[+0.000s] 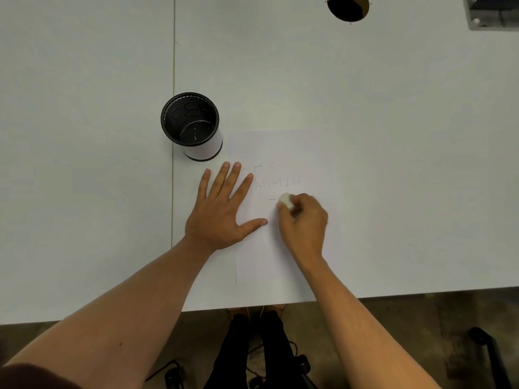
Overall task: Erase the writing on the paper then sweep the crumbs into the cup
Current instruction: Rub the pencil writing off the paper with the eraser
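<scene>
A white sheet of paper (292, 153) lies on the white table, with faint pencil writing (276, 179) reading "HR" and "ADMIN" and a short stroke below. My right hand (304, 220) is shut on a small white eraser (286, 199), whose tip rests on the paper at that lowest stroke. My left hand (222, 211) lies flat with fingers spread, pressing down the paper's left edge. A black mesh cup (191, 126) stands upright just beyond my left hand, off the paper's top left corner. A few pale specks lie inside the cup.
The white table (84, 164) has a seam running past the cup's left side. A round cable hole (348, 7) sits at the far edge, with a grey box (491, 12) at the far right. The near table edge (252, 306) is close below my forearms.
</scene>
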Available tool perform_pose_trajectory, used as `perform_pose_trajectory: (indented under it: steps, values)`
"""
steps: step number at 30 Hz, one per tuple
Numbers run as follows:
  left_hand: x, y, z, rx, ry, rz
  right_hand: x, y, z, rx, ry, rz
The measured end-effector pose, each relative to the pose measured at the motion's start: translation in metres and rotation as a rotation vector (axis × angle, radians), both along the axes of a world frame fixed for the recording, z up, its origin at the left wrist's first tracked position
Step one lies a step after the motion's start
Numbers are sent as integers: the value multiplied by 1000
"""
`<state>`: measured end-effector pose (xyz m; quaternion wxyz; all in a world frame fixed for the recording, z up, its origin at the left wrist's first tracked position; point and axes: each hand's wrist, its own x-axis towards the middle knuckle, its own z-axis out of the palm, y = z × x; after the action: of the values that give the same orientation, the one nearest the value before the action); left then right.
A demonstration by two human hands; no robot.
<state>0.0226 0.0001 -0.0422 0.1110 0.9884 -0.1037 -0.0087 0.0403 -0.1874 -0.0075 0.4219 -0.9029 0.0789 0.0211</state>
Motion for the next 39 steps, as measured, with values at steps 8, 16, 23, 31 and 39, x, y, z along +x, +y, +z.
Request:
perform_pose_trajectory:
  steps: [8,16,23,31,39]
  values:
    - [1,-1,2,-4,1,-4,2,6,3,-33,-13,58]
    - [1,0,1,-1,8,2,12,-3,2,21,17,-98]
    - [0,1,-2,5,6,1,13,-6,0,27,54,-54]
    - [1,0,-3,1,4,1,9,-9,-1,10,26,-67]
    - [1,1,-2,11,19,2,11,-15,0,43,46,-64]
